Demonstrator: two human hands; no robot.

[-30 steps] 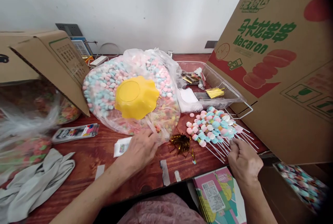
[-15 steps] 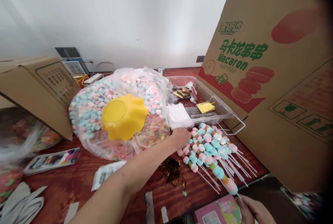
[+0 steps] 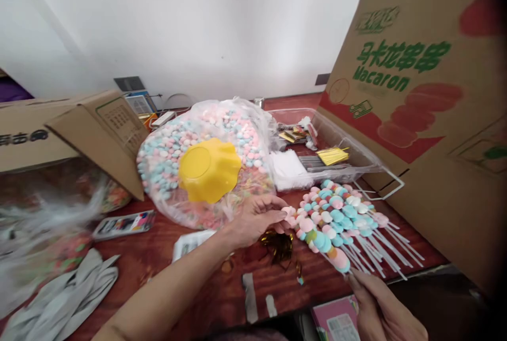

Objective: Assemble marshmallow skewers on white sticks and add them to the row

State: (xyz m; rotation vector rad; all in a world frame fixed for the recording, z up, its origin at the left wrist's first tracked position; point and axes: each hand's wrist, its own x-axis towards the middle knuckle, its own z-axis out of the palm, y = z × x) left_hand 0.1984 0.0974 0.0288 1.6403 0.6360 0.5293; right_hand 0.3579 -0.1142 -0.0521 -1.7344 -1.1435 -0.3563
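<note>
My right hand (image 3: pixel 382 304) pinches the bare stick end of a candy skewer (image 3: pixel 321 242) threaded with pink, blue and brownish-green sweets. At the skewer's far end, my left hand (image 3: pixel 257 218) has its thumb and fingers closed around a pink sweet. Behind the held skewer lies a pile of similar candy skewers (image 3: pixel 348 214), white sticks pointing right and toward me. A clump of gold twist ties (image 3: pixel 277 248) sits on the table just below my left hand.
A large clear bag of sweets (image 3: pixel 166 145) carries an upturned yellow bowl (image 3: pixel 209 169). Behind the pile stands a clear plastic basket (image 3: pixel 358 153) with white sticks and ties. A tall cardboard box (image 3: pixel 428 172) borders the right; grey gloves (image 3: pixel 67 299) lie front left.
My left hand has come from the pile's far left edge to the far end of the held skewer. My right hand still grips the stick. The view has turned left.
</note>
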